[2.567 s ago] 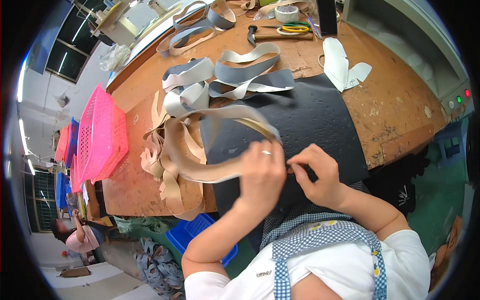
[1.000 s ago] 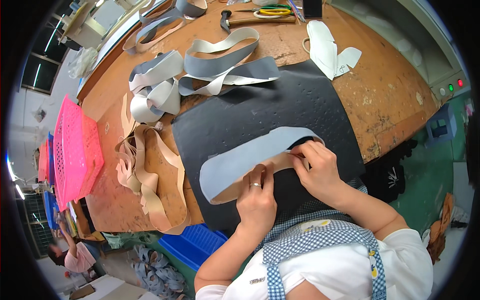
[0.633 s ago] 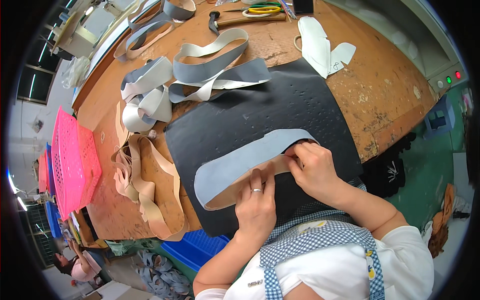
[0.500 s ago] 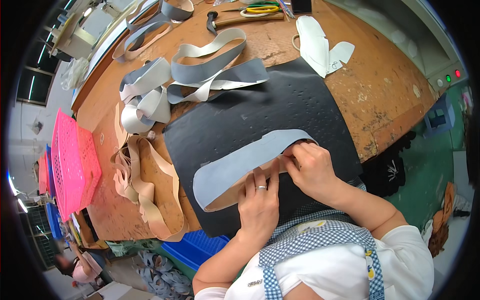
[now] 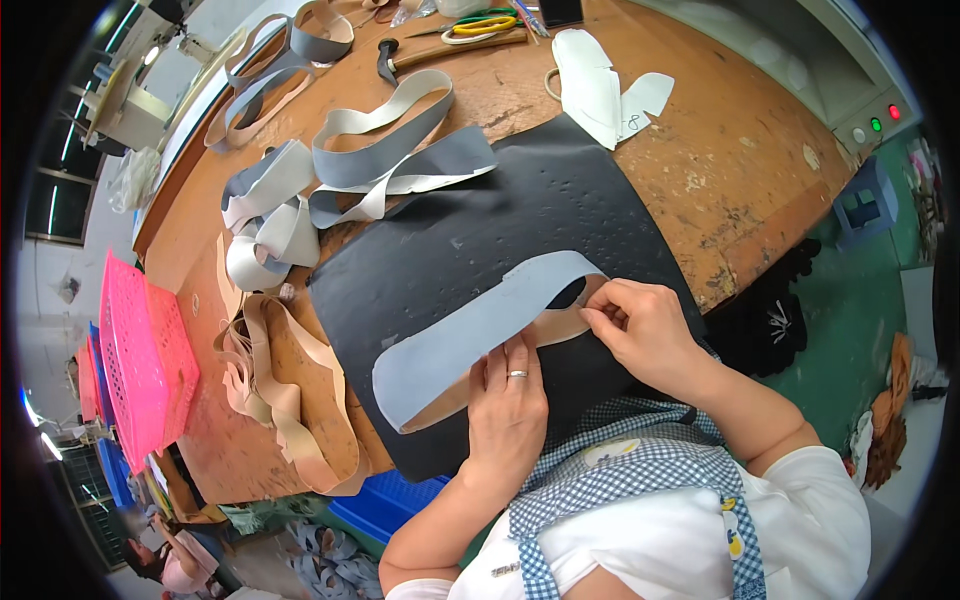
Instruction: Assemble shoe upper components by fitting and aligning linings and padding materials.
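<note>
A wide blue-grey band (image 5: 470, 335), perhaps leather or fabric, lies as a closed loop with a beige inner face on a black mat (image 5: 430, 250). At its near edge, my left hand (image 5: 508, 405), with a ring on one finger, has its fingers together on the band; the fingertips pass out of sight behind the blue-grey face. My right hand (image 5: 645, 330) pinches the beige near side close to the loop's right end, thumb and fingers closed on the edge.
Grey-and-white strips (image 5: 385, 150) lie beyond the mat, beige strips (image 5: 285, 400) to its left. Farther back are a hammer (image 5: 450, 52), yellow-handled scissors (image 5: 490, 25) and white pattern pieces (image 5: 590, 90). A pink basket (image 5: 150, 360) stands at the left.
My right hand has slid slightly right along the band, uncovering more of its beige inside. The view has shifted, so the table appears farther left.
</note>
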Available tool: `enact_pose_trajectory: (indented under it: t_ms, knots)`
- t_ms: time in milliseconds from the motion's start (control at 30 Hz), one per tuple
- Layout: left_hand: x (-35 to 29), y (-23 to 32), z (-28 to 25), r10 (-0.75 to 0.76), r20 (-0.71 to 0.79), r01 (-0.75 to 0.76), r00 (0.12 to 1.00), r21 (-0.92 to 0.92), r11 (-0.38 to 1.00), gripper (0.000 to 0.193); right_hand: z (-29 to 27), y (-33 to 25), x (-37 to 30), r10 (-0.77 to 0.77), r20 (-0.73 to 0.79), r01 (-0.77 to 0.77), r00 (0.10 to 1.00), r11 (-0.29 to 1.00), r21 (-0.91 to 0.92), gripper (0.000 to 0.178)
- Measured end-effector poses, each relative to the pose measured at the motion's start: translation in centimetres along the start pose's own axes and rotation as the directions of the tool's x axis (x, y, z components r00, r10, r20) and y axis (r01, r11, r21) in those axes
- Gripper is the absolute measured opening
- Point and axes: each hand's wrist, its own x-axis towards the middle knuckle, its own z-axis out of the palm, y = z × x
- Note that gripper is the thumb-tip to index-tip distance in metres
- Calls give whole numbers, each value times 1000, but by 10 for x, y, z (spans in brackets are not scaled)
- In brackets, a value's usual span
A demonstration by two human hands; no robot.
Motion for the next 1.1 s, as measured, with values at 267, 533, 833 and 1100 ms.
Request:
enact_pose_trajectory:
  t_ms: [267,533,833,1100]
  knots:
    - [-1,1,1,22,20,-23,1000,60,998,59,13,7,0,-108,-112,89,988,983,-159,10]
    - [4,5,2,28,11,-29,1000,114,993,63,17,7,0,-138,-148,103,979,970,-222,14]
    - [20,9,-2,98,72,-113,993,243,963,70,-18,-6,8,105,-36,-110,994,890,-442,28]
    - [23,11,6,91,118,-113,989,191,975,49,15,-33,73,-482,280,557,830,692,-460,31]
